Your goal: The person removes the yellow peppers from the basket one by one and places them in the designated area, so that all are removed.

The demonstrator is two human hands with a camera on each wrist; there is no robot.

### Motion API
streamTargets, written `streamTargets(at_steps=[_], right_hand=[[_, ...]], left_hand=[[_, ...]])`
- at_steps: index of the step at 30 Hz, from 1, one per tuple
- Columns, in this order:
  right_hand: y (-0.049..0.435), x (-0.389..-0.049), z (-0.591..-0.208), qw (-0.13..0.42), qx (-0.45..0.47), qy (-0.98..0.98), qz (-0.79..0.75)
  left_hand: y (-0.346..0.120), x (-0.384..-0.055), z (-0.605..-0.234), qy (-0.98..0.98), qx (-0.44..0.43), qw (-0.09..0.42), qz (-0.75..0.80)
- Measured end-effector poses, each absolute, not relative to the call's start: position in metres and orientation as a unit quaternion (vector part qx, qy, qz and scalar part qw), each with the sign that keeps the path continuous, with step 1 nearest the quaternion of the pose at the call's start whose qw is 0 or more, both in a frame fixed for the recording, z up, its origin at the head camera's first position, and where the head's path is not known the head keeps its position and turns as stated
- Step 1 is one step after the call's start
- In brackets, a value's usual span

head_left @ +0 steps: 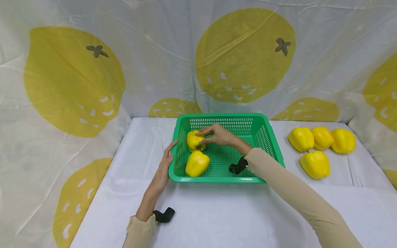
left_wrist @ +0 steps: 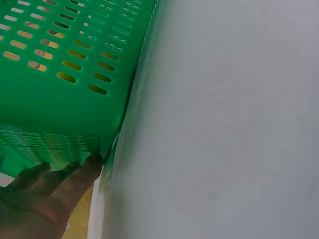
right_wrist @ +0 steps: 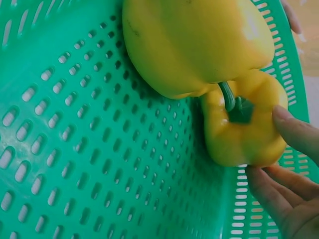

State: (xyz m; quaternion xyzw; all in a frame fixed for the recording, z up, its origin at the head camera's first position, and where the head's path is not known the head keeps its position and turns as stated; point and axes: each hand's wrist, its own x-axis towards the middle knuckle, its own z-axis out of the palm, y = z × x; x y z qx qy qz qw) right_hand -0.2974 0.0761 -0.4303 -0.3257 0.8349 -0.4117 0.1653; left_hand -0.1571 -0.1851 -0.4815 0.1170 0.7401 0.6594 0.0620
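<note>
A green plastic basket (head_left: 218,179) with slotted walls stands on the white-covered table. Inside, along its left wall, are two yellow bell peppers. My right hand (head_left: 219,133) reaches into the basket and holds the farther yellow bell pepper (head_left: 193,140) between thumb and fingers; its green stem (right_wrist: 241,108) faces the right wrist camera. The nearer bell pepper (head_left: 197,164) lies right beside it, toward the basket's front left corner. My left hand (head_left: 162,171) is at the basket's left side, its extended fingers (left_wrist: 79,181) against the outer wall.
Several more yellow bell peppers (head_left: 315,164) lie grouped on the table to the right of the basket. A white curtain (head_left: 161,62) printed with big lemons hangs behind the table. Black camera mounts (head_left: 164,215) are strapped at both wrists.
</note>
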Motion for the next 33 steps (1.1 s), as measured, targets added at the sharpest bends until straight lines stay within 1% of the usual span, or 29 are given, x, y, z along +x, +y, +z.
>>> streamTargets(at_steps=[10, 15, 26, 33], right_hand=[[0.089, -0.296, -0.426, 0.192, -0.284, 0.828, -0.444], [0.096, -0.294, -0.42, 0.2, -0.263, 0.836, -0.438], [0.122, -0.291, -0.413, 0.224, -0.202, 0.842, -0.447], [0.135, -0.287, -0.412, 0.233, -0.179, 0.839, -0.457]], left_hand=[[-0.184, -0.158, -0.483, 0.737, 0.116, 0.061, 0.663], [-0.184, -0.158, -0.484, 0.736, 0.116, 0.062, 0.665], [-0.184, -0.158, -0.483, 0.744, 0.115, 0.055, 0.656], [-0.184, -0.157, -0.482, 0.746, 0.116, 0.054, 0.654]])
